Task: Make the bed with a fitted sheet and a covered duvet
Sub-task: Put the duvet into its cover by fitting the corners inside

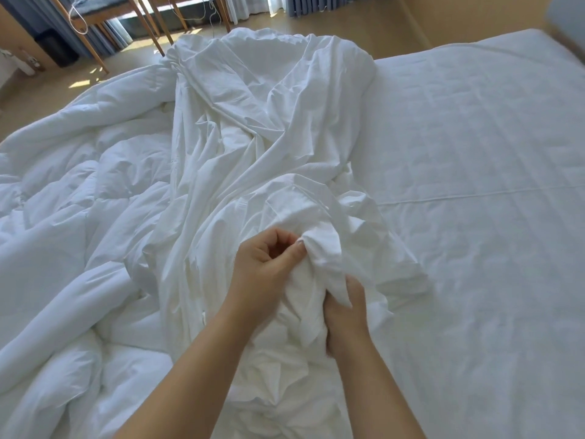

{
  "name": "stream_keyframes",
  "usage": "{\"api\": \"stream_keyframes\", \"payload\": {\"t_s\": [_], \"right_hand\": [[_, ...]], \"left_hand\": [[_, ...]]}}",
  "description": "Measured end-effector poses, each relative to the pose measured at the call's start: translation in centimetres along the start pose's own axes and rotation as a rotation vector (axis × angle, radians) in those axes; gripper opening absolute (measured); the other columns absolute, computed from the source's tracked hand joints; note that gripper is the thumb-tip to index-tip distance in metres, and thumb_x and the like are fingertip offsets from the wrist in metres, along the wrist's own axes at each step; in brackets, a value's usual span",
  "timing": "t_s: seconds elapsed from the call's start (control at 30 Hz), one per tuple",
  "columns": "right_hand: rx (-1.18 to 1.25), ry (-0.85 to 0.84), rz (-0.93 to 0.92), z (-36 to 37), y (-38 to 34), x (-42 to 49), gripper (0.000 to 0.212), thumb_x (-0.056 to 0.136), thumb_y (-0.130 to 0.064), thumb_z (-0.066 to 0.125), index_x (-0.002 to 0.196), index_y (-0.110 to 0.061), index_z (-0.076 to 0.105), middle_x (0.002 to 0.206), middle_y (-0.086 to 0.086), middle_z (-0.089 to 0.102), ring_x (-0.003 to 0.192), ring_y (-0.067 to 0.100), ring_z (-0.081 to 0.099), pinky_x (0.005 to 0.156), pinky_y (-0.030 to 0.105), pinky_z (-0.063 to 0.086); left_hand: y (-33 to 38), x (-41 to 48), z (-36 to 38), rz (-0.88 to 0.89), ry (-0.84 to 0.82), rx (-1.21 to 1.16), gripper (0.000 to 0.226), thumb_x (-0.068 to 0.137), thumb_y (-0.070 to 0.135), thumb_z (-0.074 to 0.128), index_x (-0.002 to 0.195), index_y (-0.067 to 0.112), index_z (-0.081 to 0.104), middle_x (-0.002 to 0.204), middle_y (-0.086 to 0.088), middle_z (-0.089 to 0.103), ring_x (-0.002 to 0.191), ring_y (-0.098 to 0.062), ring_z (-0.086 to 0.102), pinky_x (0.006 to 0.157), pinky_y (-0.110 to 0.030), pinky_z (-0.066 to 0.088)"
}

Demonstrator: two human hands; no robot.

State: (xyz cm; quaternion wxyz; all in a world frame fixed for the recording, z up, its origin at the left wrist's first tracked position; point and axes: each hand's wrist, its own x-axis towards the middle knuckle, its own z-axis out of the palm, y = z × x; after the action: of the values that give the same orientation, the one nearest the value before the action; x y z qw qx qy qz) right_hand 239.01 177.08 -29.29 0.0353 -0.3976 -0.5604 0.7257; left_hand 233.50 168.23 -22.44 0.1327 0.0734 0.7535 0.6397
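Forearms, both bare, enter from 6 o'clock and meet over the near-centre of the bed.

Left hand: fingers curled, and the thumb tip and a fingertip seem to pinch a fold at the top of a cloth bunch. The pinch point sits at 1 o'clock from the palm.

Right hand: clenched round the same bunch from its 3 o'clock side. The fingers go behind the fabric and are mostly hidden. A loose flap drapes over the knuckles.

Thin white cloth: cannot tell whether it is the sheet or the duvet cover.
- The gathered end stands up between the two hands, touching both.
- The rest runs away from the hands toward 12 o'clock as a long, creased, twisted strip, ending in a heap at the far edge of the bed.

Duvet: puffy, quilted and white, rumpled. It lies at 9 to 10 o'clock of the hands and partly under the cloth's left edge. Neither hand touches it.

Mattress: quilted surface, bare from 1 to 4 o'clock of the hands, with a seam line crossing it.

Background at 11 to 12 o'clock:
- tan floor
- wooden furniture legs
- dark bin
- blue-grey curtains
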Motion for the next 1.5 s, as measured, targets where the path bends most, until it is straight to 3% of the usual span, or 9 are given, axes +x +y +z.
{"api": "stream_keyframes", "payload": {"t_s": [0.23,0.4,0.5,0.6,0.73,0.97,1.1,1.3,1.5], "right_hand": [[0.085,0.329,-0.356,-4.3,-5.7,0.5,0.014,0.081,-0.017,0.063,0.071,-0.021,0.055,0.065,-0.008,0.059,0.063,0.012,0.056,0.060,0.025,0.047],[-0.359,-0.318,-0.207,-3.0,-7.6,-2.7,0.037,0.076,-0.060,0.061,0.061,-0.026,0.064,0.053,-0.017,0.060,0.053,-0.002,0.057,0.055,0.019,0.047],[-0.253,-0.463,0.037,-3.0,-7.1,-2.3,0.038,0.086,-0.045,0.055,0.090,-0.011,0.072,0.084,0.001,0.072,0.080,0.014,0.068,0.076,0.032,0.053],[-0.179,-0.570,0.227,-3.7,-7.0,-1.7,0.032,0.088,-0.023,0.058,0.099,0.006,0.066,0.086,0.017,0.066,0.077,0.026,0.065,0.068,0.035,0.051],[-0.304,-0.702,0.263,-4.8,-7.4,-0.9,0.034,0.080,-0.030,0.070,0.103,-0.005,0.068,0.093,0.014,0.072,0.086,0.030,0.069,0.073,0.039,0.056],[-0.426,-0.194,-0.063,-1.2,-4.6,-3.1,0.017,0.078,0.000,0.042,0.075,-0.007,0.058,0.064,0.002,0.055,0.059,0.018,0.050,0.051,0.022,0.037],[-0.290,-0.099,-0.239,-0.8,-6.0,-5.9,0.024,0.081,0.001,0.041,0.082,-0.011,0.062,0.072,-0.002,0.063,0.069,0.015,0.057,0.057,0.021,0.043],[-0.085,0.006,-0.453,-5.2,-9.4,-14.3,0.028,0.066,-0.013,0.043,0.056,-0.031,0.061,0.045,-0.017,0.053,0.040,-0.003,0.047,0.039,0.009,0.035],[-0.282,0.082,-0.234,-6.0,-5.5,-13.3,0.017,0.080,-0.008,0.051,0.077,-0.019,0.063,0.070,-0.004,0.064,0.072,0.017,0.061,0.061,0.025,0.045]], "left_hand": [[0.2,-1.2,-0.4,0.140,-0.120,0.249,0.013,0.081,0.008,0.070,0.070,0.011,0.064,0.073,-0.001,0.064,0.069,-0.005,0.057,0.066,-0.015,0.045],[0.7,-2.5,-0.1,0.289,-0.126,0.324,0.012,0.079,0.013,0.067,0.069,0.009,0.061,0.068,0.005,0.056,0.062,-0.003,0.050,0.061,-0.016,0.039],[0.7,-3.7,-0.1,0.403,-0.171,0.404,0.013,0.078,0.009,0.066,0.069,0.006,0.058,0.068,0.005,0.054,0.061,-0.004,0.048,0.060,-0.015,0.039],[0.3,-5.2,-0.3,0.476,-0.286,0.484,0.018,0.082,0.012,0.066,0.069,0.002,0.058,0.071,-0.002,0.056,0.065,-0.014,0.053,0.061,-0.026,0.046],[0.1,-6.4,-0.5,0.613,-0.428,0.650,0.023,0.085,0.016,0.058,0.068,0.001,0.058,0.071,-0.005,0.058,0.064,-0.020,0.055,0.058,-0.033,0.046],[-0.2,-5.8,-1.5,0.523,-0.391,0.594,0.017,0.078,0.014,0.068,0.068,0.002,0.062,0.067,-0.003,0.058,0.060,-0.011,0.052,0.058,-0.022,0.045],[1.5,-5.6,-1.7,0.467,-0.119,0.459,0.023,0.076,0.024,0.063,0.085,0.003,0.063,0.082,0.000,0.061,0.077,-0.011,0.057,0.071,-0.026,0.048],[5.2,-6.4,-1.2,0.534,0.287,0.503,0.048,0.073,0.047,0.057,0.114,0.024,0.046,0.106,0.024,0.037,0.103,-0.003,0.037,0.096,-0.016,0.029],[2.1,-5.6,0.5,-0.024,0.135,0.728,0.072,0.080,0.058,0.055,0.140,0.024,0.031,0.149,0.002,0.023,0.139,-0.016,0.012,0.110,-0.040,0.007]]}}
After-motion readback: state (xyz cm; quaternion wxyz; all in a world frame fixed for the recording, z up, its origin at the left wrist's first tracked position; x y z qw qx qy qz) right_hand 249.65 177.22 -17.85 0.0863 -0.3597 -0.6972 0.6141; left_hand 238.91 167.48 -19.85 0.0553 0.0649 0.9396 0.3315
